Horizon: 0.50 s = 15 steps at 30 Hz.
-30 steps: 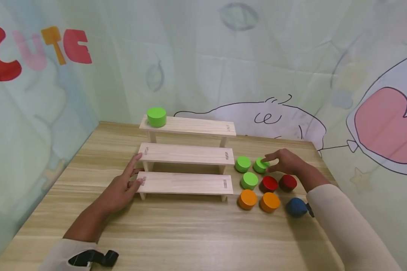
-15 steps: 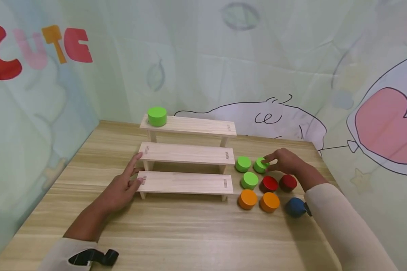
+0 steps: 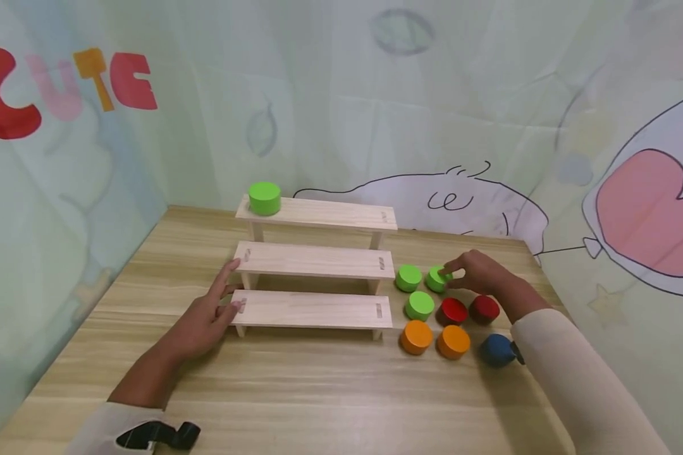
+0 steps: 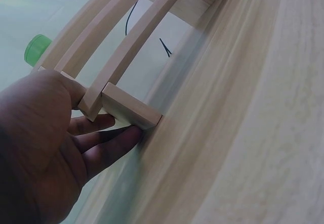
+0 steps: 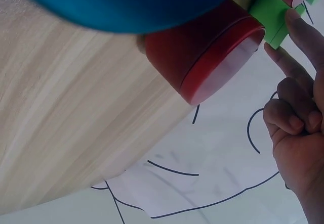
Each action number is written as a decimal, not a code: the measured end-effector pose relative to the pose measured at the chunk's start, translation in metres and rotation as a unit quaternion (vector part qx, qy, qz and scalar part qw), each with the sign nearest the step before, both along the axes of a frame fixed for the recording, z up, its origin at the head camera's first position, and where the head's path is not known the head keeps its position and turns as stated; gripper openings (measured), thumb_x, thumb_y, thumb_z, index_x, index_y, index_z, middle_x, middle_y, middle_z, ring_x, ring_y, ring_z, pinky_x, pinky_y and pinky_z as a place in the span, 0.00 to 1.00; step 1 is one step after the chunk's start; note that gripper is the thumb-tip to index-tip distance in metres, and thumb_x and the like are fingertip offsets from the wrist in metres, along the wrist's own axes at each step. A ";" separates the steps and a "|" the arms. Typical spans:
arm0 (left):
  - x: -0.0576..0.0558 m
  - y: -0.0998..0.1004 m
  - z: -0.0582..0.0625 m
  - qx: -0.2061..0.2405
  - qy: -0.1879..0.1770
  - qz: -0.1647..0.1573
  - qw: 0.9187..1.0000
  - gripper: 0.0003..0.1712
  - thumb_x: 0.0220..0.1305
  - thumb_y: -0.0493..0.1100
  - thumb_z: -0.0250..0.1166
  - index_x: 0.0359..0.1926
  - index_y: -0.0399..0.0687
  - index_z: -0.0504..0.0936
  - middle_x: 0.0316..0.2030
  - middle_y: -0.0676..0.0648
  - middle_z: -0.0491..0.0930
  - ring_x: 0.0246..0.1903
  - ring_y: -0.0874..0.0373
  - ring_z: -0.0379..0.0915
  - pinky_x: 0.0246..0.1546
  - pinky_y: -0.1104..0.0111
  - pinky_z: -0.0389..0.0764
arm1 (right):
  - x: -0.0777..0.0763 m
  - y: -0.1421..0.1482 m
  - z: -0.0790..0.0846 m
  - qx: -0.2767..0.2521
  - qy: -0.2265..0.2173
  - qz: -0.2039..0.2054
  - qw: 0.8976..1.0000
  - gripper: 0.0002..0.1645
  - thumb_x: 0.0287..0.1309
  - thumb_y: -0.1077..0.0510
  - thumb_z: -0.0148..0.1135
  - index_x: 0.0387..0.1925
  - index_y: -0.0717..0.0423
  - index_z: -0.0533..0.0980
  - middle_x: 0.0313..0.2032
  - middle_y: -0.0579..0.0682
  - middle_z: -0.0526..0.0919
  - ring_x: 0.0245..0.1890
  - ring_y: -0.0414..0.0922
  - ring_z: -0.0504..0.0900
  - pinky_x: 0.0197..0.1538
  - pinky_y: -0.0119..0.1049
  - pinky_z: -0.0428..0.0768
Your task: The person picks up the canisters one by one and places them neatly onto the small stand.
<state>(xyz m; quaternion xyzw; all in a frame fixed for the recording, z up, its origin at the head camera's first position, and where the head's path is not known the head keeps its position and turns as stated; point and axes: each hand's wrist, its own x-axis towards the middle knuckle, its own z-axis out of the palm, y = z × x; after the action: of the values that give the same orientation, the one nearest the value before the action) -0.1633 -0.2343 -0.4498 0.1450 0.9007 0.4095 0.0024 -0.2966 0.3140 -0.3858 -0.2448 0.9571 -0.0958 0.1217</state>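
Note:
A three-tiered wooden stand [image 3: 313, 308] stands on the table. My left hand [image 3: 199, 325] grips its left end, the thumb over the end of the lowest board. Other fingers lie under that board, against its leg [image 4: 131, 105], and the index finger touches the middle board's edge. On the top board's left end sits a green round block [image 3: 264, 198]. To the right of the stand, my right hand [image 3: 480, 273] pinches another green round block [image 3: 437, 279] between thumb and index finger, low at the table. The right wrist view shows its other fingers curled in.
Beside the pinched block are two more green blocks [image 3: 419, 306]. Two red blocks [image 3: 452, 311] and two orange blocks [image 3: 416, 337] lie nearer. A blue block [image 3: 496, 350] sits just by the right sleeve. A printed cloth [image 3: 330, 95] rises behind the table.
Both hands stay in place, the right one at the same green block. The whole view shifts slightly; no block has moved on the table.

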 end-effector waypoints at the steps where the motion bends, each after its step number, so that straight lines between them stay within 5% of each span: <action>1: 0.001 -0.001 -0.001 -0.001 0.002 0.000 1.000 0.43 0.78 0.47 0.49 0.76 0.79 0.29 0.68 0.26 0.65 0.52 0.36 0.81 0.48 0.47 0.82 | 0.000 -0.001 0.000 0.000 0.004 -0.001 1.000 0.21 0.56 0.55 0.72 0.54 0.45 0.84 0.54 0.52 0.86 0.57 0.55 0.82 0.60 0.55 0.78; 8: 0.010 -0.012 0.000 -0.014 0.002 0.017 1.000 0.45 0.78 0.45 0.49 0.76 0.79 0.28 0.68 0.26 0.65 0.53 0.32 0.79 0.45 0.51 0.83 | -0.004 -0.013 0.004 -0.054 0.044 -0.001 0.998 0.22 0.57 0.53 0.72 0.55 0.46 0.83 0.52 0.51 0.87 0.56 0.55 0.83 0.59 0.54 0.78; 15: 0.000 -0.001 0.000 0.004 0.003 -0.011 1.000 0.44 0.78 0.47 0.48 0.77 0.77 0.29 0.69 0.26 0.63 0.55 0.32 0.78 0.44 0.54 0.83 | 0.007 -0.008 0.021 -0.072 0.112 -0.039 0.990 0.22 0.59 0.50 0.70 0.55 0.47 0.83 0.56 0.55 0.84 0.58 0.57 0.81 0.58 0.55 0.79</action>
<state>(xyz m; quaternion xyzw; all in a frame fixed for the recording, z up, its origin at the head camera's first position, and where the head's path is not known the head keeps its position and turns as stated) -0.1631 -0.2351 -0.4501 0.1561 0.8973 0.4129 0.0037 -0.2893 0.3064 -0.3645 -0.2251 0.9640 -0.1412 -0.0085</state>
